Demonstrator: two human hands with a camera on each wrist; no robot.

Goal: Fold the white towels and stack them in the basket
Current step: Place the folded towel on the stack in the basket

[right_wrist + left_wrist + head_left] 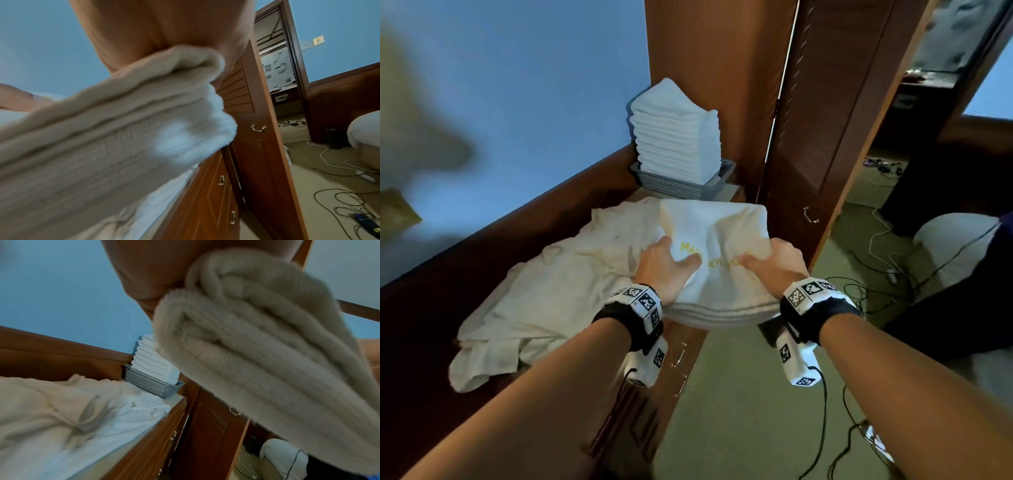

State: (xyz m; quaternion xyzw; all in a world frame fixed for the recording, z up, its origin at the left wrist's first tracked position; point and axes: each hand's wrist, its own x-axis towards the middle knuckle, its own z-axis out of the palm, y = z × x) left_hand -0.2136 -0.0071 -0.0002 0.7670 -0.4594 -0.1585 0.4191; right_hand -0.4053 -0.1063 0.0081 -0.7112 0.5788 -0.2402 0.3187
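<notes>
I've got the folded cream-white terry towel with yellow stitched lettering [717, 260] lifted off the dark wooden counter [431, 308], one end in each hand. My left hand [666, 270] is clamped on its left end, thumb on top, and my right hand [779, 265] is clamped the same way on the right end. In the wrist views the layers bunch at both ends (so the fold looks a bit loose to me).

The grey slatted plastic basket [681, 186] sits further back against the brown wooden wardrobe [722, 68], already carrying a tall stack of folded white towels [676, 137]. The rumpled pile of unfolded white towels [544, 294] lies on the counter just left of my hands.

For landing this one, I'd keep both ends level, come in above the stack, square the edges, then let go gently, since a stack that tall could lean.
</notes>
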